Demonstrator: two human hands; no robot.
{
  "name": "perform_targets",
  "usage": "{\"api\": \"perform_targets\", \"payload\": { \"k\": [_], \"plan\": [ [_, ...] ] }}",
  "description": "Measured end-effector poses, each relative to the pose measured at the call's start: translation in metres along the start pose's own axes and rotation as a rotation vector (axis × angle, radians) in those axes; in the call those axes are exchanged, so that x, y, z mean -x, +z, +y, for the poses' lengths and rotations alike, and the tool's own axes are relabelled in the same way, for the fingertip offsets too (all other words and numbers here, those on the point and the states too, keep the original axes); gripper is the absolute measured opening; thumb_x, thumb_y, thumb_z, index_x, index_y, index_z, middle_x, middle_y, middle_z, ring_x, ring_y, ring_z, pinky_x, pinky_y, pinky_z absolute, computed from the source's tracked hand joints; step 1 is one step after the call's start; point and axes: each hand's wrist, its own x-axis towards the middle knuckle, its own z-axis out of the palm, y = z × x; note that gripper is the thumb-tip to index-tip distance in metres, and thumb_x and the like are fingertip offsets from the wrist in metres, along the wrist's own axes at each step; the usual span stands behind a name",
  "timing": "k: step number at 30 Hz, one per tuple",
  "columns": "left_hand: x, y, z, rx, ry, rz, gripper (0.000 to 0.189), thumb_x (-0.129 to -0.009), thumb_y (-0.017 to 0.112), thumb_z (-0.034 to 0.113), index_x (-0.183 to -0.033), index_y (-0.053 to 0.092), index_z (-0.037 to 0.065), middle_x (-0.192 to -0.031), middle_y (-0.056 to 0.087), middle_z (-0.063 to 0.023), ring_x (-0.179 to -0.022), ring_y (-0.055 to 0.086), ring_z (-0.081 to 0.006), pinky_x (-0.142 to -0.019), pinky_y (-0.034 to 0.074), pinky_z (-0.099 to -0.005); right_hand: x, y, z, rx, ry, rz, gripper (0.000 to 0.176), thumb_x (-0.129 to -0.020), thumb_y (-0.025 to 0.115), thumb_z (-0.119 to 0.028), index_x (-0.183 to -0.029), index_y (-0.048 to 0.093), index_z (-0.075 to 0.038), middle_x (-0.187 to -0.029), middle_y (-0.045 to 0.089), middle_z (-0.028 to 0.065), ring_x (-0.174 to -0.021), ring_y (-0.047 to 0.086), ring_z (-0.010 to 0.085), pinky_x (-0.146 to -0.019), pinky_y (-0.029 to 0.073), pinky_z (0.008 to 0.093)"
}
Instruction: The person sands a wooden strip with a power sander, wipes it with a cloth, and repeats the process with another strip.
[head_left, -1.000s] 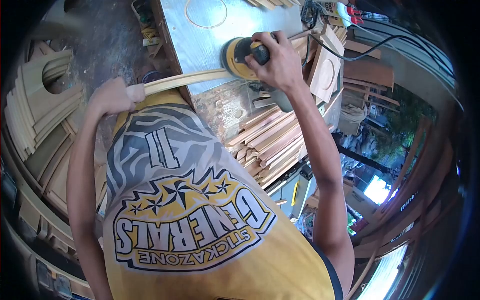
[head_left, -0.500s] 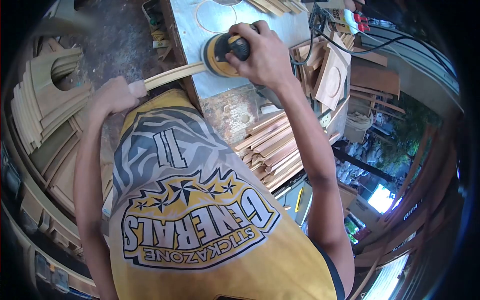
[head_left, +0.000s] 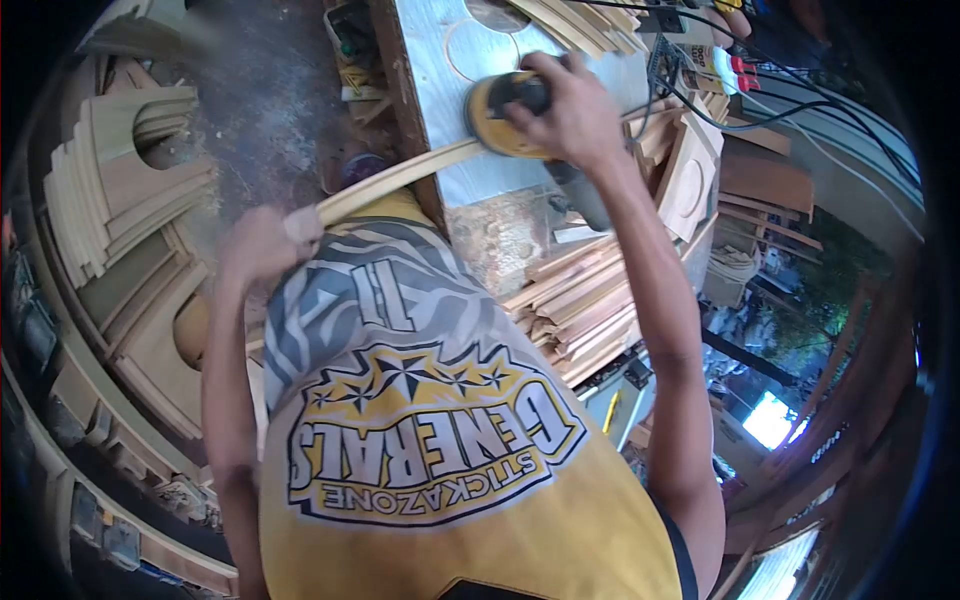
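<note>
My right hand (head_left: pixel 580 112) is wrapped round the top of a yellow and black orbital sander (head_left: pixel 492 112). The sander's pad rests over the far end of a thin wooden strip (head_left: pixel 395 177), on the metal-topped bench (head_left: pixel 440 60). Beyond the bench edge, my left hand (head_left: pixel 268 243) is closed round the strip's near end, slightly blurred and close to my shirt. The strip slants up from the left hand to the sander. Its end under the pad is hidden.
A stack of wooden strips (head_left: pixel 580 300) lies right of my body. Curved wooden panels (head_left: pixel 125 180) are piled at the left. More strips (head_left: pixel 575 25) lie at the bench's far end. Black cables (head_left: pixel 770 122) run across the upper right, near cut boards (head_left: pixel 690 180).
The view has shifted, so the whole scene sits further right and slightly lower. Both hands keep their hold on the strip and the sander.
</note>
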Motion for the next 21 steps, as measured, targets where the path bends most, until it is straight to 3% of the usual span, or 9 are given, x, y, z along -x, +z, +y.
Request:
{"api": "perform_targets", "payload": {
  "k": [5, 13, 21],
  "plan": [
    [0.079, -0.021, -0.061, 0.474, -0.042, 0.253, 0.025, -0.075, 0.077, 0.023, -0.082, 0.074, 0.0, -0.074, 0.07, -0.0214, -0.067, 0.071, -0.0251, -0.065, 0.055, -0.038, -0.001, 0.018, 0.077, -0.037, 0.184, 0.171, 0.053, -0.078, 0.082, -0.038, -0.124, 0.064, -0.021, -0.112, 0.062, 0.0196, -0.101, 0.066, 0.0416, -0.085, 0.055, 0.0501],
    [0.102, -0.109, 0.002, 0.325, 0.233, 0.737, 0.022, -0.071, 0.081, 0.021, -0.078, 0.072, 0.003, -0.067, 0.066, -0.0176, -0.062, 0.07, -0.029, -0.059, 0.052, -0.0366, -0.022, 0.016, 0.065, -0.115, 0.368, 0.31, 0.064, -0.073, 0.086, -0.045, -0.127, 0.064, -0.019, -0.113, 0.061, 0.0191, -0.099, 0.066, 0.0427, -0.084, 0.054, 0.0515],
    [0.092, -0.148, 0.023, 0.325, 0.319, 0.8, 0.021, -0.068, 0.082, 0.019, -0.079, 0.072, 0.003, -0.066, 0.066, -0.0178, -0.062, 0.07, -0.0332, -0.059, 0.052, -0.0386, -0.015, 0.01, 0.058, -0.17, 0.435, 0.317, 0.061, -0.072, 0.089, -0.043, -0.121, 0.065, -0.018, -0.113, 0.062, 0.0174, -0.101, 0.066, 0.0403, -0.085, 0.054, 0.049]
  ]
}}
